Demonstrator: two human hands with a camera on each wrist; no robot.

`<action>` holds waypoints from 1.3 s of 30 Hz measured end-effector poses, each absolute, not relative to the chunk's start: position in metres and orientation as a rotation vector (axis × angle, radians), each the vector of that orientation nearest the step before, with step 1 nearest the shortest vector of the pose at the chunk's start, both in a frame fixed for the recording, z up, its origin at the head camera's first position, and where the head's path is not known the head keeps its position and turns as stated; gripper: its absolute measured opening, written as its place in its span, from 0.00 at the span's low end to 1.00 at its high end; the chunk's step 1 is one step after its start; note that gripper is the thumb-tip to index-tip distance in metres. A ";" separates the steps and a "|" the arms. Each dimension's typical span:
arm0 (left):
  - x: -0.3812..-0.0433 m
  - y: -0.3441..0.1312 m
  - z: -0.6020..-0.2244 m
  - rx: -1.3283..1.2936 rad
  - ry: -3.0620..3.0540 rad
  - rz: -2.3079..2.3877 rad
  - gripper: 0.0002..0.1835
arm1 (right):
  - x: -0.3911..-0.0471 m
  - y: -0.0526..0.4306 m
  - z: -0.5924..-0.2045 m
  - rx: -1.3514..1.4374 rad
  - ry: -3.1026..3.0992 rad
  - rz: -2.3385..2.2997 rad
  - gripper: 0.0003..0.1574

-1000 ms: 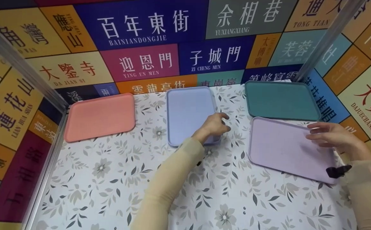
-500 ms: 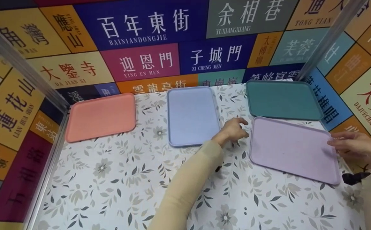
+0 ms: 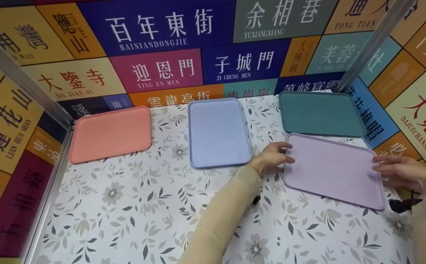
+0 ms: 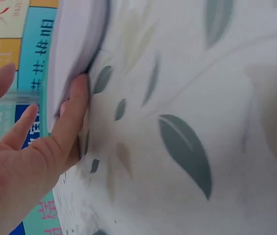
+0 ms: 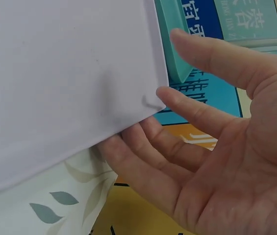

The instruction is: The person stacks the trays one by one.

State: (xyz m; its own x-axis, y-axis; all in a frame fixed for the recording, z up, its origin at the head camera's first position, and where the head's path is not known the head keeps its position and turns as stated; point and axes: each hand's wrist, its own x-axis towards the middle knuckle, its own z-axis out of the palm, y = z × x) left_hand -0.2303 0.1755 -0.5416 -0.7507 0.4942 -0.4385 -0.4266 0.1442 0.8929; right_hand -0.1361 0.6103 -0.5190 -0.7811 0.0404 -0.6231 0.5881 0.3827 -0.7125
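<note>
A lilac rectangular tray (image 3: 332,172) lies flat on the flowered cloth at the right, between both hands. At its left edge, my left hand (image 3: 273,158) has fingers spread around the rim. Its lower finger lies along the rim in the left wrist view, the other fingers (image 4: 20,129) raised. My right hand (image 3: 412,174) is at the tray's right edge. In the right wrist view several fingertips go under the lilac rim (image 5: 87,144) and are partly hidden. One fingertip meets the corner from above; the uppermost digit (image 5: 204,51) stands apart from the tray.
Just behind the lilac tray sits a dark green tray (image 3: 321,113). A light blue tray (image 3: 218,134) lies left of my left hand, and a coral tray (image 3: 112,134) is at the far left. Panels with printed characters (image 3: 154,27) enclose the table's back and sides.
My left hand has moved right, from over the light blue tray to the lilac tray's left edge. My right hand has shifted outward to the right edge. The trays keep their places.
</note>
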 end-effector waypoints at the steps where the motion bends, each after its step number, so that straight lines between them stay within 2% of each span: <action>1: -0.231 0.176 -0.543 0.067 1.736 1.693 0.32 | -0.136 0.611 -0.520 0.543 2.120 -1.425 0.17; 6: -0.234 0.174 -0.545 0.044 1.710 1.706 0.32 | -0.134 0.616 -0.523 0.455 2.131 -1.476 0.34; 10: -0.237 0.171 -0.545 0.063 1.745 1.704 0.34 | -0.135 0.618 -0.526 0.394 2.141 -1.494 0.41; 22: -0.245 0.161 -0.552 0.149 1.652 1.863 0.36 | -0.134 0.615 -0.536 0.416 1.939 -1.828 0.41; 32: -0.256 0.154 -0.543 0.184 1.657 1.888 0.33 | -0.135 0.606 -0.538 0.314 1.911 -2.035 0.38; 39: -0.265 0.143 -0.535 0.188 1.628 1.895 0.32 | -0.140 0.596 -0.534 0.304 1.833 -2.169 0.40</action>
State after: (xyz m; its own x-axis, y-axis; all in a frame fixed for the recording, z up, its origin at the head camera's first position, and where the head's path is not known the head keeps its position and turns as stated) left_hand -0.2645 0.1428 -0.5352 -0.7940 0.5376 -0.2838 -0.3617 -0.0424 0.9313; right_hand -0.1396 0.5964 -0.5344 -0.9373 -0.0802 -0.3392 0.3478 -0.1522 -0.9251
